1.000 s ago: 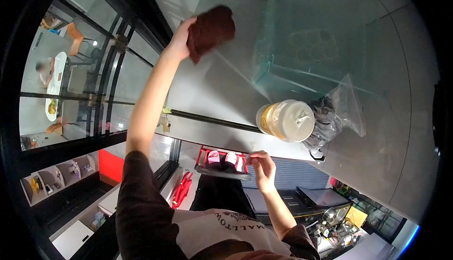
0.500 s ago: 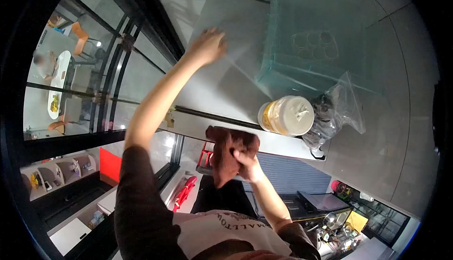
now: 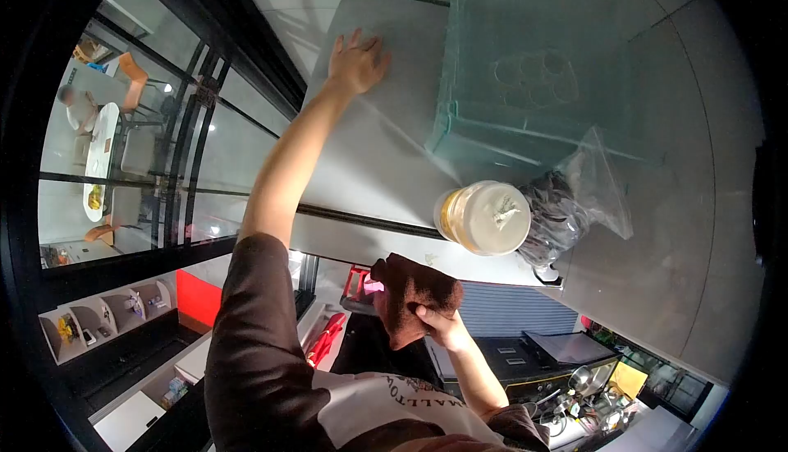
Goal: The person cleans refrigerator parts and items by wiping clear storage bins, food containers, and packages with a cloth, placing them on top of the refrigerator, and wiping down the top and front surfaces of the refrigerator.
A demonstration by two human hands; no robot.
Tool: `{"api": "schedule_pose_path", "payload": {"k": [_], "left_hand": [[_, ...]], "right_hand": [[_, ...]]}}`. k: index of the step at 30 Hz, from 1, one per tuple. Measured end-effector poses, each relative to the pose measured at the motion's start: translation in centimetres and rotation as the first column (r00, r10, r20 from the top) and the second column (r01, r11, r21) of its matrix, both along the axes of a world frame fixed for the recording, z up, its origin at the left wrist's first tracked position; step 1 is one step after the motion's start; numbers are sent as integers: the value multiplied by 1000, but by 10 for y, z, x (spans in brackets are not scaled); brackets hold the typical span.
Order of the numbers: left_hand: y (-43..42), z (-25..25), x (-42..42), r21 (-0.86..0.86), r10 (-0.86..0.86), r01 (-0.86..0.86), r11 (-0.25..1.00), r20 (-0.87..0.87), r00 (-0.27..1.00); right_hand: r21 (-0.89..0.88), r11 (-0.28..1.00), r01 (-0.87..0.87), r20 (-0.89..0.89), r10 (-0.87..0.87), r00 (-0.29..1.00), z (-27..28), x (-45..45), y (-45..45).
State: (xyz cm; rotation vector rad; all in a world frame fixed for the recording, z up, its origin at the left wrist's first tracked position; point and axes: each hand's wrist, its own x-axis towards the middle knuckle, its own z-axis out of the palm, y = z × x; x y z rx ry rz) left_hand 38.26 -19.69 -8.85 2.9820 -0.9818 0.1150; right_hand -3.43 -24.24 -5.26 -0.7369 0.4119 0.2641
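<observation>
My left hand [image 3: 359, 66] reaches far out over the grey top surface [image 3: 369, 152], its fingers spread and apparently lying on it. Nothing is held in it. Close to my body, my right hand [image 3: 443, 327] is closed on a bunched brown cloth [image 3: 417, 292], thumb on top; the cloth hangs in front of the surface's near edge. A white-lidded plastic tub [image 3: 492, 218] stands by that edge, to the right of the cloth. Against the tub lies a clear plastic bag [image 3: 566, 214] with dark contents I cannot make out.
A clear glass tank [image 3: 533, 58] stands on the far right of the surface. Black-framed glass panels [image 3: 205, 91] run along the left, with a seated person [image 3: 80, 107] beyond. Lower right is a cluttered counter [image 3: 583, 403]. A red folded umbrella-like item [image 3: 327, 339] lies below.
My left hand has slid slightly farther out and its fingers have spread. The right hand, with the brown cloth, sits lower in view. The view itself has shifted a little.
</observation>
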Motion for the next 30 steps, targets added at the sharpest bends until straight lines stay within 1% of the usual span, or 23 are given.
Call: {"api": "schedule_pose_path", "payload": {"k": [3, 5, 8, 11, 14, 17, 19, 20, 22, 23, 25, 26, 29, 30], "left_hand": [[-10, -5, 5, -5, 32, -32, 999, 0, 999], [-16, -2, 3, -9, 78, -79, 997, -32, 996], [-14, -6, 3, -52, 78, -81, 995, -46, 996], [-4, 9, -17, 155, -54, 51, 987, 15, 998], [-7, 6, -13, -24, 2, -2, 1000, -14, 1000], [-16, 11, -11, 26, 20, -22, 999, 79, 997], [-24, 15, -6, 57, 68, -73, 996, 94, 993], [-26, 16, -4, 74, 91, -99, 992, 102, 991], [-27, 9, 3, -3, 97, -97, 995, 83, 992], [-26, 4, 4, -40, 100, -97, 994, 72, 992], [-22, 2, 0, -89, 102, -99, 991, 32, 994], [-21, 2, -2, -114, 103, -101, 988, 14, 995], [-12, 18, -16, -50, 108, -110, 993, -54, 993], [-8, 16, -18, -49, 92, -94, 994, -39, 995]], "right_hand": [[-53, 998, -17, -24, 16, 1000, -4, -1, 3], [-45, 999, -9, -15, 8, 1000, -7, 0, 4], [-22, 1000, -11, -14, 11, 1000, -4, 2, 7], [-11, 1000, -17, -25, 16, 1000, -3, 3, 6], [-22, 1000, -5, -16, 5, 1000, -7, 2, 6], [-57, 998, -2, -24, 0, 1000, -5, 1, 8], [-56, 998, 7, -23, -8, 1000, -2, -2, 8], [-92, 995, 25, -11, -27, 1000, -2, -2, 7], [-159, 985, 65, 16, -63, 998, -1, 0, 5], [-223, 970, 97, 32, -92, 995, -3, 4, 3], [-261, 961, 90, 42, -82, 996, -15, 14, -2], [-335, 940, 68, 23, -64, 998, -17, 21, -5], [-399, 902, 164, 90, -139, 986, -30, 29, -1], [-424, 892, 158, 68, -142, 988, -31, 30, 1]]}}
